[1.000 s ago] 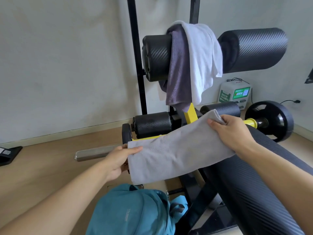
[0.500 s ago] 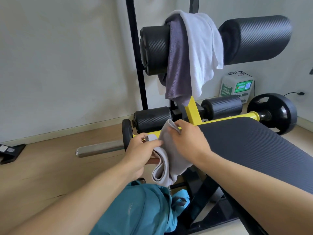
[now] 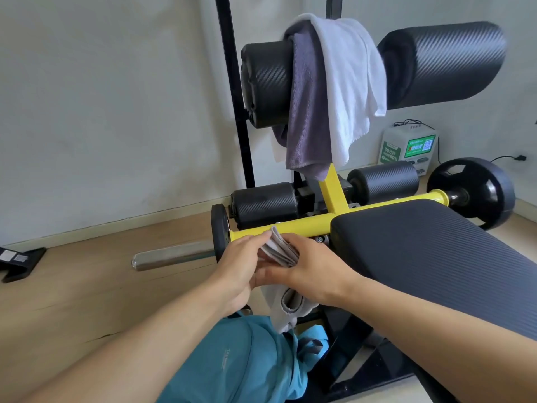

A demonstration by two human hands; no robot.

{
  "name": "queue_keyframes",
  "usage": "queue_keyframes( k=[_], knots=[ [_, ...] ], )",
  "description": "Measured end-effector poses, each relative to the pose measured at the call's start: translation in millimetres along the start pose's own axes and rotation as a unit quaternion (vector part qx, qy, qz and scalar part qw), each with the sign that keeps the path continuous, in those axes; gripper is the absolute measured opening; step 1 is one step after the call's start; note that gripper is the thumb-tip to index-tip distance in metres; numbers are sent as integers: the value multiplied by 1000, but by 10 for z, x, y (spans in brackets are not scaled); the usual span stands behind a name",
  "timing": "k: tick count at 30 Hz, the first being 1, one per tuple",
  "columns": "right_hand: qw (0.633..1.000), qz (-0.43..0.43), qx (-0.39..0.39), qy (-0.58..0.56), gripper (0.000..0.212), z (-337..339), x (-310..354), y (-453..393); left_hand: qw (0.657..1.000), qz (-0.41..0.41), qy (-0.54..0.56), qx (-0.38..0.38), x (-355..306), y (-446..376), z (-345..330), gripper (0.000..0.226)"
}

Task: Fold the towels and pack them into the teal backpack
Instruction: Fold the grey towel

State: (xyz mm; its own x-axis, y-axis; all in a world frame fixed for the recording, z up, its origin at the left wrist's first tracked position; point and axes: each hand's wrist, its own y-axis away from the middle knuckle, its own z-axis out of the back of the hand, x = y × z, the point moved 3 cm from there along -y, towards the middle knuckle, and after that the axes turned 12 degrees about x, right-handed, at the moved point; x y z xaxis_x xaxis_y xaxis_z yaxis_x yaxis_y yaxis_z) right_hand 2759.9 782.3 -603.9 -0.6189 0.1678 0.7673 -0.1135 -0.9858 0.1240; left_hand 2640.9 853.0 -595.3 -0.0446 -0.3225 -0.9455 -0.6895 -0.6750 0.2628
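The left hand (image 3: pixel 242 267) and the right hand (image 3: pixel 312 270) are meeting in front of the yellow steel crossbar (image 3: pixel 293 226) of a workout bench, both gripping a small folded light-grey towel (image 3: pixel 280 251) between them; the left hand's fingers are curling over its near-left edge, and the right hand is clasping the folded layers from the right, thumb lying along the lower edge; a loose fold of the same towel is hanging below the hands, its end reaching down to the teal fabric backpack (image 3: pixel 241 365), which is sitting on the floor under the forearms; a dark purple towel (image 3: pixel 308 112) and a white terry towel (image 3: pixel 345 74) are draping together over the black padded upper roller (image 3: pixel 267 82); the ribbed black bench pad (image 3: pixel 430 251) is lying just right of the right wrist.
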Motion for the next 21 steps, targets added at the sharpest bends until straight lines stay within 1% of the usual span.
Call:
queue_keyframes(
  k=[2,4,5,6,7,8,9,11,12,14,17,20,21],
  knots=[
    [1000,12,16,21,58,10,-29,24,1000,3,15,16,-16,11,22,34],
    [999,30,28,25,61,69,-30,51,999,-3,23,34,-37,5,65,35],
    [998,42,33,21,61,108,-18,64,999,-8,0,39,-44,4,94,31],
    [998,52,34,19,61,152,-4,75,998,-18,-53,35,-52,-7,137,25],
    [998,60,32,14,61,193,2,80,990,-34,-135,22,-66,-26,184,19],
    [997,66,32,2,62,234,6,90,975,-46,-218,8,-84,-41,230,23],
    [997,72,37,-16,61,270,6,103,958,-51,-283,7,-90,-51,265,36],
    [993,86,58,-56,59,329,13,152,940,-54,-336,29,-95,-49,305,61],
    [991,91,68,-76,57,365,16,180,935,-57,-348,47,-84,-64,328,67],
    [986,95,82,-110,55,444,14,220,933,-60,-344,84,-57,-82,344,66],
    [984,93,83,-128,56,551,-37,246,949,-63,-279,134,-18,-57,290,61],
    [991,74,50,-100,49,649,-106,266,963,-77,-231,118,-28,-52,226,52],
    [992,59,53,-97,50,668,-138,278,967,-76,-219,110,-32,-58,217,47]
  ],
)
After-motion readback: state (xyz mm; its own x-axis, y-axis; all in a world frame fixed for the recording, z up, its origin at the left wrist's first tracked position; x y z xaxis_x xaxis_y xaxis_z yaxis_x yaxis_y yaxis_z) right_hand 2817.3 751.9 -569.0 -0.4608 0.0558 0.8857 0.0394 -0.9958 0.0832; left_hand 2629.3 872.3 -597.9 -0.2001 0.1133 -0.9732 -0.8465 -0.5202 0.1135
